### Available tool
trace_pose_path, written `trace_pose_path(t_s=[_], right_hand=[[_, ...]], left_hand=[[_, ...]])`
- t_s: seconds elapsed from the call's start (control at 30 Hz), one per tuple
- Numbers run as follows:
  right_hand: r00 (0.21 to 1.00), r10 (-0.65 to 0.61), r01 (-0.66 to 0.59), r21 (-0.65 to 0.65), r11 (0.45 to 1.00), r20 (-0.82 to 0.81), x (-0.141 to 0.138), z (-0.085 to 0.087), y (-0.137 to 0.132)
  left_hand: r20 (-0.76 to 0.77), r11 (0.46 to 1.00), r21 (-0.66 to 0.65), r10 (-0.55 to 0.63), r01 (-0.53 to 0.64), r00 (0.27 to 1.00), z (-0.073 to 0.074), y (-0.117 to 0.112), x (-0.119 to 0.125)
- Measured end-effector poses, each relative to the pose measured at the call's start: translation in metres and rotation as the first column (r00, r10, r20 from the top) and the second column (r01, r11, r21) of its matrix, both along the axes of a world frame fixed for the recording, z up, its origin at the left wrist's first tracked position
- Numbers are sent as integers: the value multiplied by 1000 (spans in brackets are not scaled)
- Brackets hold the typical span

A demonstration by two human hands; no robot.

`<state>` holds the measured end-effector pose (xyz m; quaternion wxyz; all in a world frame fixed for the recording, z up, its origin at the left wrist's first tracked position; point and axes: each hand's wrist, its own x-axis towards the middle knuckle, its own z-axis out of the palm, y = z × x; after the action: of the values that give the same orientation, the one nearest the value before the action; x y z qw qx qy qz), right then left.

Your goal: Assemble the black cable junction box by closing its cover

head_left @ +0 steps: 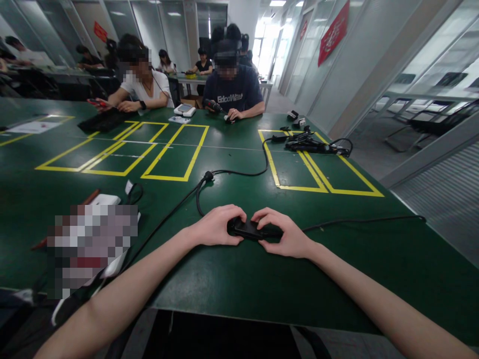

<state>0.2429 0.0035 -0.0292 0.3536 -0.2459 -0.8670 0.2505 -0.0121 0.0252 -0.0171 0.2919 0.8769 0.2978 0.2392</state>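
Observation:
A black power adapter point(249, 229), a small oblong block with a cord at its end, lies level between my two hands close to the tabletop. My left hand point(219, 227) curls its thumb and fingers around the block's left end. On the other side, my right hand point(286, 233) pinches the right end, thumb below and fingertips on top. A black cable point(359, 221) runs from behind my right hand toward the table's right edge. Beyond my left hand, another black cord point(243, 173) loops past a dark plug-like lump point(208, 175). The block's ends are partly hidden by my fingers.
Yellow tape rectangles point(187, 177) mark the green table point(209, 284). A pile of black cables and devices point(310, 144) lies at the far right. White items point(107, 199), partly blurred out, lie at left. Two people point(234, 92) work across the table beside a white device point(184, 110).

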Motion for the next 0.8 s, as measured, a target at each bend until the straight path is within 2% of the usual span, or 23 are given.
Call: trace_pose_path(t_s=[0.2,0.37,0.63,0.8], right_hand=[[999,1,-1,-10,1000,36,0,-1,-1],[994,-46,45,14,999,103,0,-2,-2],[967,-166,135,162,977,194,-7,-6,-8],[956,-188,150,172,974,226,-13,-11,1]], left_hand=[[-73,998,56,13,-9,997,1,-2,1],[-162,994,109,21,-3,987,3,-5,3],[-216,975,217,14,35,976,4,-1,0],[-211,967,256,51,5,976,2,6,-7]])
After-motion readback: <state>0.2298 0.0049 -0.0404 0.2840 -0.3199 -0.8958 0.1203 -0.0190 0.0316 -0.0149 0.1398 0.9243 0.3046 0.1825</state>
